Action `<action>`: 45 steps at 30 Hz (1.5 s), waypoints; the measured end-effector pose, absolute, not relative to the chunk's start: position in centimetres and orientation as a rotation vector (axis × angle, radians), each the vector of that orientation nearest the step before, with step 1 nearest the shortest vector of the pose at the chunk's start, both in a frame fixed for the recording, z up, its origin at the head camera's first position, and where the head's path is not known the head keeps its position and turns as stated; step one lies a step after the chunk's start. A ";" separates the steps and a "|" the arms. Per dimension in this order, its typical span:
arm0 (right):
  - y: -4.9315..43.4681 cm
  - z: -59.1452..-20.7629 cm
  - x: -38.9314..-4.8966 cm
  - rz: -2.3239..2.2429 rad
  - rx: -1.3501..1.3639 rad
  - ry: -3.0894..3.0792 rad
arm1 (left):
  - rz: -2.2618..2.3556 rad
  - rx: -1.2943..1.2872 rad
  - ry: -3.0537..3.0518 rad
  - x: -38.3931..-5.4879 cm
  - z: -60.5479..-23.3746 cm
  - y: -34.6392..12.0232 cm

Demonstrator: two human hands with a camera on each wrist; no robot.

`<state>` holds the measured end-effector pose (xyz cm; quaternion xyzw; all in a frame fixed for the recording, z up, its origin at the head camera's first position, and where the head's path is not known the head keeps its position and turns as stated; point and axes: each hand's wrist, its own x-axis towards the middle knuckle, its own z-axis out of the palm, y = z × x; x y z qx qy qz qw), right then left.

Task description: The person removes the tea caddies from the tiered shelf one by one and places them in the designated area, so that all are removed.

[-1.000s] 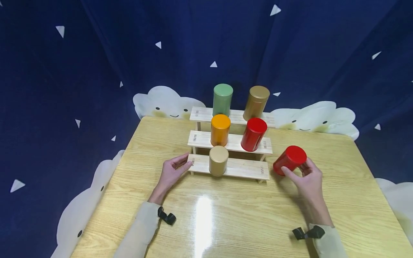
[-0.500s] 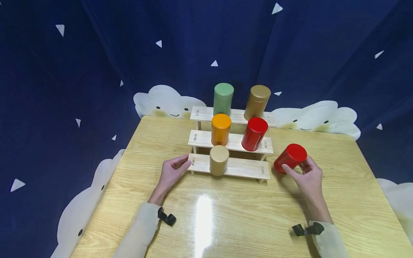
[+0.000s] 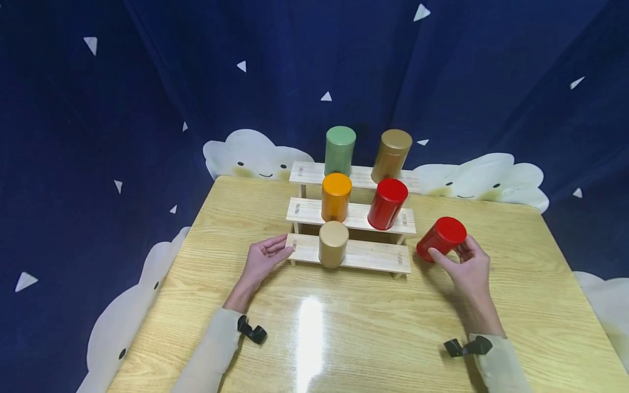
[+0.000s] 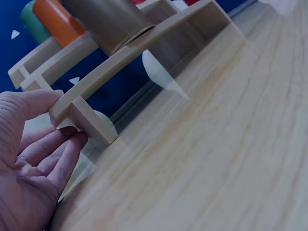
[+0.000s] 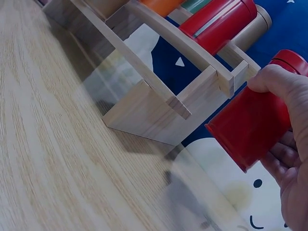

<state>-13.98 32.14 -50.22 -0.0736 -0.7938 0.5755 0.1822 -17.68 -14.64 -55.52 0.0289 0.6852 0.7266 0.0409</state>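
A three-step wooden display rack (image 3: 363,254) stands on the table. My left hand (image 3: 265,261) pinches the left end of its lowest step, the thumb (image 4: 43,102) on top and the fingers curled underneath. Right of the rack, my right hand (image 3: 469,270) grips a red canister (image 3: 441,237) between thumb and fingers. The canister tilts, and in the right wrist view its base is over the table's shadow, apart from the rack. A beige canister (image 3: 333,245) is on the lowest step. Orange (image 3: 336,199) and red canisters occupy the middle one.
Green (image 3: 339,152) and dark gold (image 3: 391,157) canisters stand on the top step. The wooden table (image 3: 383,333) extends toward me. A dark blue curtain (image 3: 275,33) with white clouds hangs behind and along the sides.
The red canister in my right hand has shifted very slightly up and away in the head view. My left hand keeps its place at the rack's end.
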 end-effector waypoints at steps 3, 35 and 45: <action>32.1 -50.2 -14.0 1.632 -0.197 -2.232 | 2.247 0.072 2.035 -17.7 -55.5 -14.7; 33.5 -52.3 -17.8 1.639 -0.333 -2.190 | 2.222 0.246 2.090 -17.7 -55.6 -15.0; 33.6 -53.9 -20.0 1.668 -0.293 -2.156 | 2.226 0.245 2.100 -17.8 -55.7 -15.2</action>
